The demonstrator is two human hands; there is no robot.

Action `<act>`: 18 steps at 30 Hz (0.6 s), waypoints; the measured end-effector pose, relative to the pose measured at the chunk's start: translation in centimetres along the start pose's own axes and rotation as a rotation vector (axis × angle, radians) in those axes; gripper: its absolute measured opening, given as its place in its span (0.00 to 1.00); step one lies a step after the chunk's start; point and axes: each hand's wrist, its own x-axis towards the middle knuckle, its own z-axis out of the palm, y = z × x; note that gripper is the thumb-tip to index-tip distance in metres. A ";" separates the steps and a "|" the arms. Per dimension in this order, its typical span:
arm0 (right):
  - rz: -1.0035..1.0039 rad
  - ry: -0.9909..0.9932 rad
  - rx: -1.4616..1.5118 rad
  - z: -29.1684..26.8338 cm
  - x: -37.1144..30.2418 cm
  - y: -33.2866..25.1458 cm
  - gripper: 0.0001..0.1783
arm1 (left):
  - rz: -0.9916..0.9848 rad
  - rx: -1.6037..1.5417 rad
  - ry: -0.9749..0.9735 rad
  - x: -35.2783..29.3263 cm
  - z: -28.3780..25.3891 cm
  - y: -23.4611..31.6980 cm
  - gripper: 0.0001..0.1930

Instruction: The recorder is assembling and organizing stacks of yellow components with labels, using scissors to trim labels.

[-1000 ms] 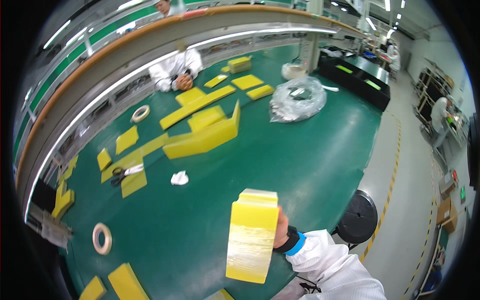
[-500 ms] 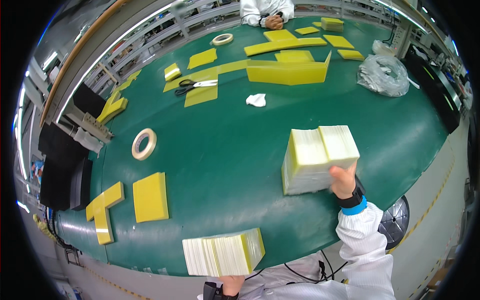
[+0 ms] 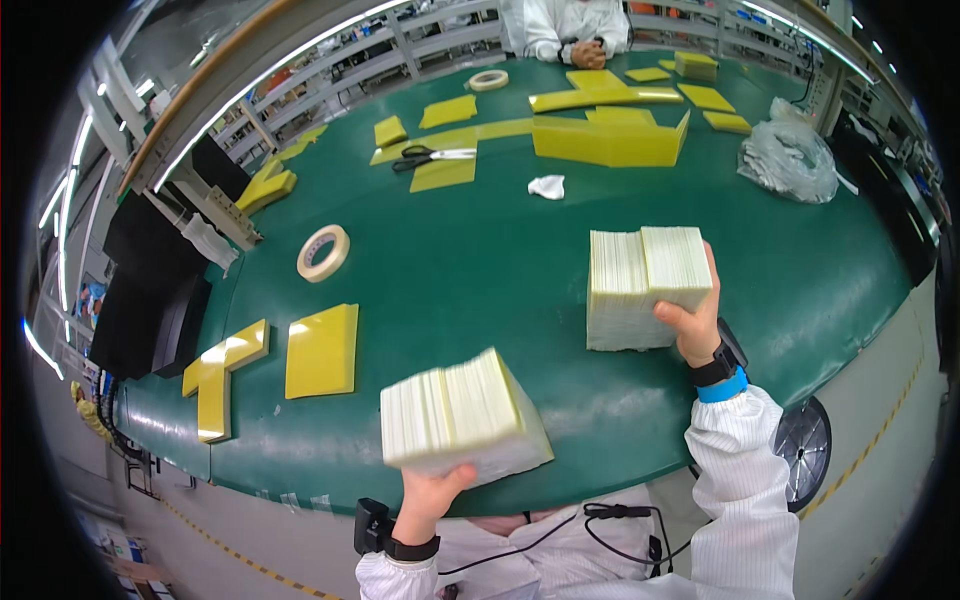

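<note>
Two gathered: left hand, fingers clasping left stack; right hand, fingers clasping right stack (resting or lifted, cannot tell); yellow pieces lying apart, seemingly ungathered

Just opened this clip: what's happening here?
A person at a green table holds one stack of sheets in each hand: the left hand has the nearer stack, the right hand the farther stack. Scissors rest on a yellow sheet. Across the table, a co-worker's hands are together.
</note>
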 end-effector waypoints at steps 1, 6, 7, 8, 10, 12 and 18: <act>0.014 0.007 0.006 0.0 -0.1 -0.2 0.47 | 0.021 -0.008 -0.001 1.0 0.7 0.8 0.41; 0.008 0.013 0.023 -0.1 -0.6 0.1 0.46 | -0.408 -0.432 0.082 6.0 2.0 3.0 0.26; -0.013 0.009 0.023 0.0 -0.6 0.1 0.46 | -0.401 -0.424 0.083 6.2 1.5 2.3 0.27; 0.002 0.007 0.032 0.1 -0.6 0.1 0.46 | -0.383 -0.428 0.078 6.2 1.2 2.2 0.27; 0.013 0.005 0.030 0.0 -0.8 -0.1 0.46 | -0.433 -0.458 0.086 6.3 1.0 1.9 0.28; 0.027 0.021 0.037 0.1 -0.9 -0.1 0.47 | -0.432 -0.463 0.064 6.2 0.6 1.0 0.29; 0.062 0.062 0.038 0.3 -0.8 -0.1 0.46 | -0.480 -0.509 0.019 6.9 0.3 0.3 0.30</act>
